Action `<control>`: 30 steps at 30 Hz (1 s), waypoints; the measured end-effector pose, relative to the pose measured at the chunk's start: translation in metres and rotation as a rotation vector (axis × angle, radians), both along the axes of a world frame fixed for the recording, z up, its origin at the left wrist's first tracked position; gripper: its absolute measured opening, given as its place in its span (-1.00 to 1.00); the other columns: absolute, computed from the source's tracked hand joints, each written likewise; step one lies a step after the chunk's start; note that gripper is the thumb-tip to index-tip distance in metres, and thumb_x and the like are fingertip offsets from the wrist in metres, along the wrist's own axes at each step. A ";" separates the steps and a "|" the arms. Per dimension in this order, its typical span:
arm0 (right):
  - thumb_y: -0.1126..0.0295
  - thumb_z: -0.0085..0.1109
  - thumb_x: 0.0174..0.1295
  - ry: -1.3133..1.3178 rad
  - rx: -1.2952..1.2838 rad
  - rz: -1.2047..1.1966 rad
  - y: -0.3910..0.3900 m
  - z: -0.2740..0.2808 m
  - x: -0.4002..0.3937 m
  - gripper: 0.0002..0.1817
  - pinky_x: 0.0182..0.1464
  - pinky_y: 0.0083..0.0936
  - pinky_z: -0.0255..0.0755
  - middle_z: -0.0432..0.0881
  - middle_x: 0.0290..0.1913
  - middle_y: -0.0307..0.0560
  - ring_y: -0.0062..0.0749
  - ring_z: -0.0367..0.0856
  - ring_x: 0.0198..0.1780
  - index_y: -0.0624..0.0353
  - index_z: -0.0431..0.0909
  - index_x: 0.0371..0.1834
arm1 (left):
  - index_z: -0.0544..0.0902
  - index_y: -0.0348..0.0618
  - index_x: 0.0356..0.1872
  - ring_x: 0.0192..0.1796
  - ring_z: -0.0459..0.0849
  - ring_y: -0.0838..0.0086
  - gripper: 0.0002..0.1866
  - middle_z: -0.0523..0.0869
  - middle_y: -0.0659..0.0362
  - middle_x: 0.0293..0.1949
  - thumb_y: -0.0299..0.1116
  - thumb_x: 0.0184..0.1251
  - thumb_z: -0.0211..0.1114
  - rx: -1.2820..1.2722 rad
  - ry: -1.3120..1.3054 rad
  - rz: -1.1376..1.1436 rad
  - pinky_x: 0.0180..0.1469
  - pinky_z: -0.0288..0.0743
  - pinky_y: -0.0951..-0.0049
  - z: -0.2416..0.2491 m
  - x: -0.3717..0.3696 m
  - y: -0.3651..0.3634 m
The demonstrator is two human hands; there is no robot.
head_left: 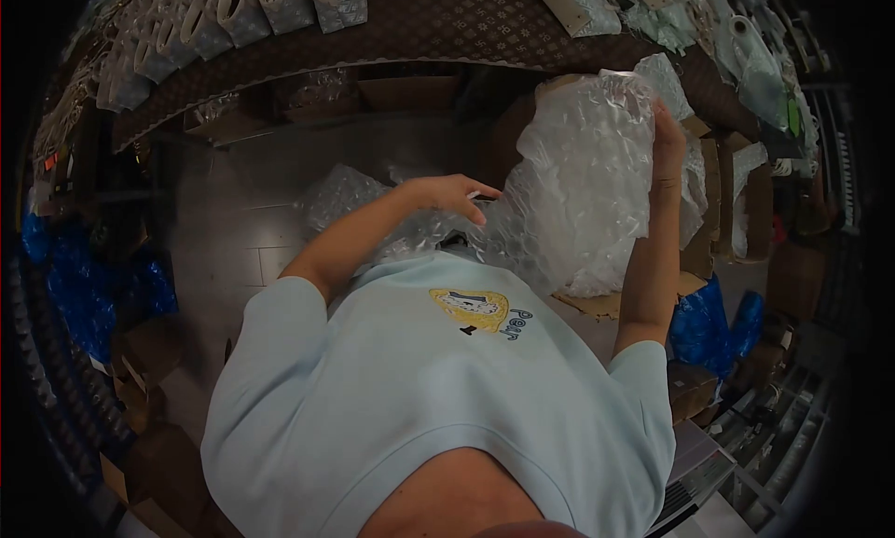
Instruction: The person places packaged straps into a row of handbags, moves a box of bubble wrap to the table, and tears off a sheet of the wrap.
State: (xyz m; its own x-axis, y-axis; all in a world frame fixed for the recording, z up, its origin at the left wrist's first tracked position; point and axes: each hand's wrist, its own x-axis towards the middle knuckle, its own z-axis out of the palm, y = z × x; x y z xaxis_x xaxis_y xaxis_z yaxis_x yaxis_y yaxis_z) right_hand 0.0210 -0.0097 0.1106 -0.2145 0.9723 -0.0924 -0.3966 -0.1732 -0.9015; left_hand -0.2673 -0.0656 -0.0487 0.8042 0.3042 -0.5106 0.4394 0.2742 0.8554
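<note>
A large, crinkled sheet of clear bubble wrap rises in front of my chest on the right and trails down toward my shirt. My right hand is closed on its right edge near the top, with the fingers partly hidden behind the sheet. Close to the wrap's lower left side is my left hand, thumb and forefinger apart; whether it touches the plastic is hard to tell. More bubble wrap lies behind and below my left forearm.
Along the far side runs a brown patterned table bearing a row of pale patterned bags. Cardboard boxes stand beneath it. Blue plastic-wrapped bundles sit at the right, others at the left. More plastic-covered items are at the far right.
</note>
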 end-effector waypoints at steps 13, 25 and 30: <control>0.32 -0.06 0.21 -0.633 0.145 -0.385 -0.026 -0.007 0.054 -0.76 -0.47 -0.73 0.23 0.44 -0.54 -0.33 -0.67 0.35 -0.49 0.24 0.45 -0.51 | 0.63 -0.20 -0.33 -0.34 0.51 0.61 -0.76 0.62 0.28 -0.43 -0.26 0.04 0.27 0.092 0.018 -0.089 -0.23 0.39 0.55 0.027 0.000 0.007; 0.23 0.29 -0.01 -0.781 -0.095 0.469 -0.015 -0.036 -0.019 -0.72 -0.42 -0.70 0.24 0.46 -0.55 -0.38 -0.75 0.32 -0.48 0.24 0.56 -0.43 | 0.47 -0.13 -0.64 -0.63 0.33 0.75 -0.89 0.42 0.42 -0.65 -0.34 -0.07 0.12 0.374 0.525 0.699 -0.55 0.22 0.65 0.132 -0.250 0.092; 0.25 0.33 -0.07 -0.804 -0.088 0.632 -0.010 -0.058 -0.021 -0.70 -0.38 -0.67 0.28 0.51 -0.52 -0.36 -0.71 0.38 -0.46 0.25 0.57 -0.38 | 0.45 -0.12 -0.67 -0.64 0.29 0.74 -0.89 0.39 0.43 -0.67 -0.35 -0.10 0.12 0.358 0.602 0.765 -0.56 0.19 0.64 0.127 -0.272 0.073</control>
State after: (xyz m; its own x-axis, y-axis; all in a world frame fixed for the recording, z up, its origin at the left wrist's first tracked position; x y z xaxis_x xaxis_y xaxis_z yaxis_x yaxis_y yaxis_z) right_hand 0.0000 -0.0201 0.0525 -0.5280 0.6861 -0.5005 0.5059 -0.2192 -0.8343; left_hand -0.5393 0.0069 0.0782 -0.0266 0.8392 -0.5432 0.6364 0.4333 0.6382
